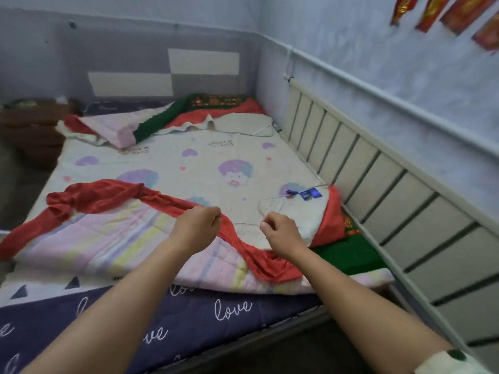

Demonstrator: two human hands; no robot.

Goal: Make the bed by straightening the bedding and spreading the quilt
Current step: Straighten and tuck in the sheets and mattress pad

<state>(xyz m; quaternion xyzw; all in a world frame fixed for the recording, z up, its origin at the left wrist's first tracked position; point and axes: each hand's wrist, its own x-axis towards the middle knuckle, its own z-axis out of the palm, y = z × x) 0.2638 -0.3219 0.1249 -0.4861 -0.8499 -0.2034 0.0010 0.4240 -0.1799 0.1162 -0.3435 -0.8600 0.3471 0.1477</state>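
Two bare hands reach over the foot of the bed from the near edge. The left hand (198, 225) has its fingers curled round the red border of the quilt (108, 238), gripping it where the border crosses the middle of the bed. The right hand (280, 233) is close beside it, with fingers curled and thumb drawn against them, above the cream sheet (189, 163); whether it pinches any cloth cannot be told. The quilt, pastel-striped with a red underside, lies bunched and partly folded back across the foot end, with its red edge running in a loose wave from the left side to beneath the right wrist. The sheet, printed with purple cartoon figures, covers the rest of the bed. A small blue scrap (307, 194) rests on it near the right side. At the head end, a pink pillow (113, 128) lies askew beside a green and red blanket (216, 103). Below the quilt, a navy cover (216, 314) lettered "love" is exposed along the near edge. A cream slatted rail (378, 179) runs along the right side of the bed, against the wall. A pale band (453, 357) sits on the right forearm.
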